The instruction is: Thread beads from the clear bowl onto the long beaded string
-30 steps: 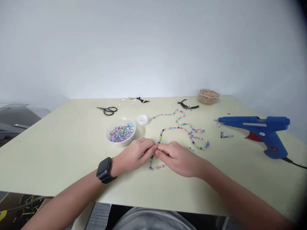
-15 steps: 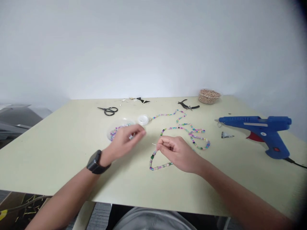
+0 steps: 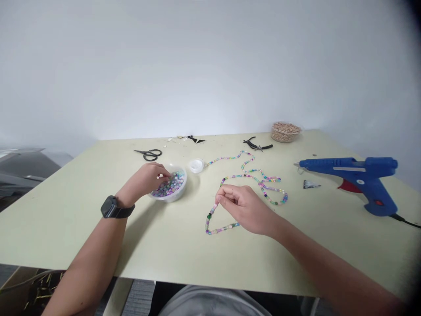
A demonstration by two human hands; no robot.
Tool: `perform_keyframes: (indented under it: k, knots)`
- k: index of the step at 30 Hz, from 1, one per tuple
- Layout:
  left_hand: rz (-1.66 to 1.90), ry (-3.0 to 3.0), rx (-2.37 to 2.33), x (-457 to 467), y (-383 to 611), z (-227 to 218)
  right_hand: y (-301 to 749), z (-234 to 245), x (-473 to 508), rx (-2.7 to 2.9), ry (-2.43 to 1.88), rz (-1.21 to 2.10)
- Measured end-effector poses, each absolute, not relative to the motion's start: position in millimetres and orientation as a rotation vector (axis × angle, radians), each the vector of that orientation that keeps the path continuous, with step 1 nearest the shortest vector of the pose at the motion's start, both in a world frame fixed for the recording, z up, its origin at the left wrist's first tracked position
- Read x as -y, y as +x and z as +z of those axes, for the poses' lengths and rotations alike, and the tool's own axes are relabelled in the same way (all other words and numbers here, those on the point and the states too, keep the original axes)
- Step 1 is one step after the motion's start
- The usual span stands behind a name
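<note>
At 11 o'clock, left hand (image 3: pixel 144 179) dips into bead bowl (image 3: pixel 173 197). At 12 o'clock, right hand (image 3: pixel 245 209) pinches bead strand (image 3: pixel 220 227); hands well apart.

Black smartwatch (image 3: pixel 112 207) on a dark strap, and a pale grey shirt (image 3: pixel 213 302)

On the pale green table (image 3: pixel 49 228) I had black-handled scissors (image 3: pixel 150 154) far left, a multicoloured bead strand (image 3: pixel 243 176) centre, and a blue hot glue gun (image 3: pixel 355 166) right.

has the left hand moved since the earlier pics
Yes. The left hand has moved left and up the view, from in front of the clear bowl of beads to reaching in over its left rim.
</note>
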State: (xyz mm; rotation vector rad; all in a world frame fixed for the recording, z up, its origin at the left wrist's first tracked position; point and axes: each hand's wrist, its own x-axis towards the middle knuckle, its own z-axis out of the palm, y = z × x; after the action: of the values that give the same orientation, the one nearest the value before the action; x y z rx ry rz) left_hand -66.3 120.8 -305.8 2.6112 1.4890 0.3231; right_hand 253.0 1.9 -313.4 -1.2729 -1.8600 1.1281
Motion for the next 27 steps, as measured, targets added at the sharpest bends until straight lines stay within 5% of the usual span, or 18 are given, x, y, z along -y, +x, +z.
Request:
perform_keyframes:
  k: [13, 18, 27]
  knots:
    - [0.308, 2.604, -1.466, -122.1, -59.4, -306.5, 251.4, -310.2, -2.0, 1.859, -1.287, 1.135]
    - [0.587, 2.521, -1.456, -115.5, -50.0, -302.5, 251.2, -310.8, -2.0, 1.865, -1.277, 1.104]
    - [0.909, 1.606, -0.706, -56.7, 13.9, -306.9, 248.9, -308.8, 2.8, 1.749, -1.151, 1.023]
